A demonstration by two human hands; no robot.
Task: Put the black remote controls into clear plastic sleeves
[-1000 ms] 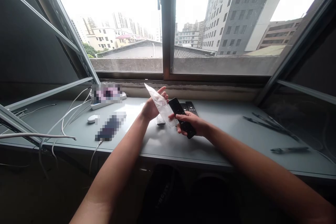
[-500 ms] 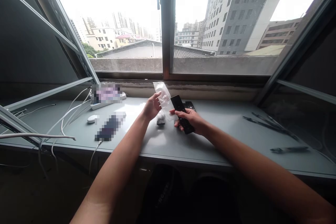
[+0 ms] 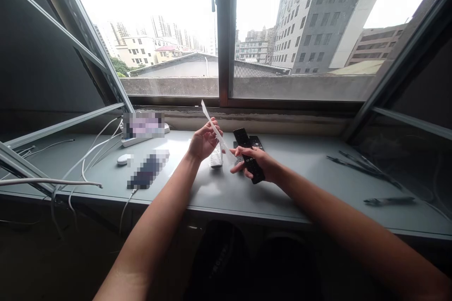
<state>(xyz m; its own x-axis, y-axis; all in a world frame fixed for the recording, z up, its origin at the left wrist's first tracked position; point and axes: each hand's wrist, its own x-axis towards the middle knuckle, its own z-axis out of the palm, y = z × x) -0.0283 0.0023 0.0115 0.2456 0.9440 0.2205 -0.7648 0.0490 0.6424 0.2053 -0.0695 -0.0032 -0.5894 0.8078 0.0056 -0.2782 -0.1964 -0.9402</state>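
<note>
A thin translucent plastic sleeve (image 3: 216,130) is held up by my left hand (image 3: 205,140), with its lower end near the fingers of my right hand (image 3: 254,162). My right hand grips a black remote (image 3: 242,137), tilted with its buttons facing up. Below the sleeve, a wrapped remote (image 3: 215,157) lies on the grey table (image 3: 226,193). Behind the held remote, another dark remote (image 3: 256,142) lies on the table, partly hidden.
At the left are a white power strip (image 3: 165,128), loose white cables (image 3: 84,162), a small white round object (image 3: 123,160) and a blurred-out phone (image 3: 146,173). Dark cables (image 3: 363,167) and a pen-like object (image 3: 388,201) lie at the right. A window stands behind.
The plastic sleeve has turned edge-on and its top has moved left. My left hand has shifted slightly. The remote in my right hand has moved a little right and down.
</note>
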